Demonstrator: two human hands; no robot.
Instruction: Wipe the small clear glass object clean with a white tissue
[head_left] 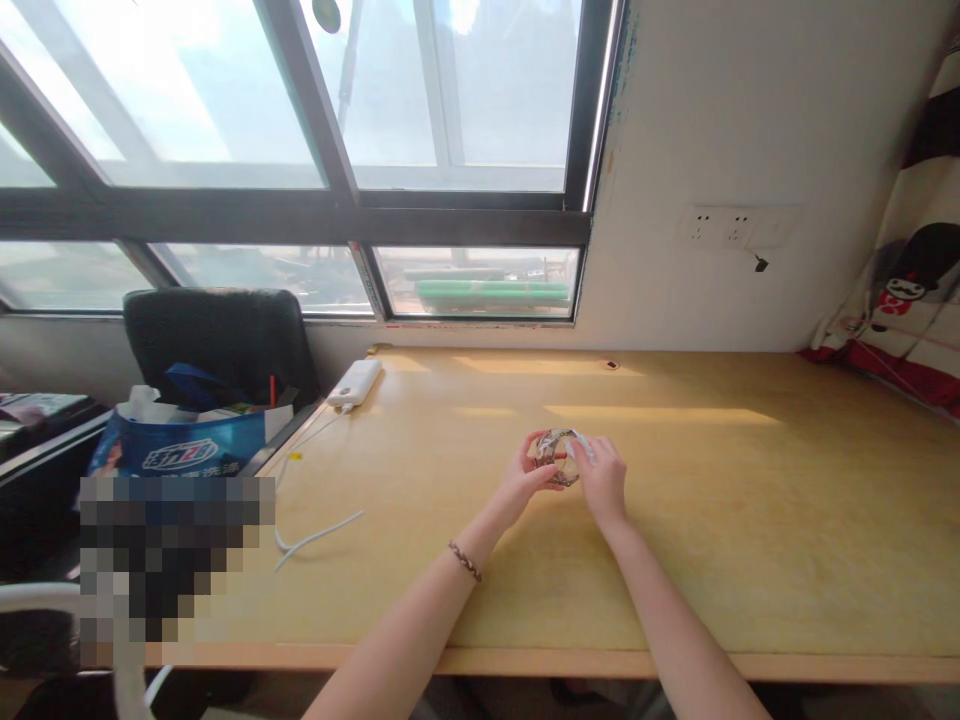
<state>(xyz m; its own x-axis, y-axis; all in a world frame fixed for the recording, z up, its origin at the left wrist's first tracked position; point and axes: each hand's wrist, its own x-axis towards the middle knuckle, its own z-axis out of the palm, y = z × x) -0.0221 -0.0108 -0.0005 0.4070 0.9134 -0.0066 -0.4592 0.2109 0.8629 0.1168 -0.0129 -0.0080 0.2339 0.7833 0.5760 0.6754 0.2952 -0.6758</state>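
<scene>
Over the middle of the wooden table (420,560), my left hand (523,480) is closed round the side of a small round glass dish (556,442). The dish is clear with a dark, glinting pattern and is tilted so its round opening faces me. My right hand (606,482) pinches a crumpled white tissue (581,447) at the right side of the dish's rim. My fingers hide part of both the dish and the tissue. A dark braided bracelet (465,562) circles my left wrist.
A white power bank (355,382) lies at the table's far left corner, with a white cable (319,538) nearby. Left of the table stand a black chair (217,335) and a blue bag (180,447). The window (465,95) and wall sockets (739,228) are beyond.
</scene>
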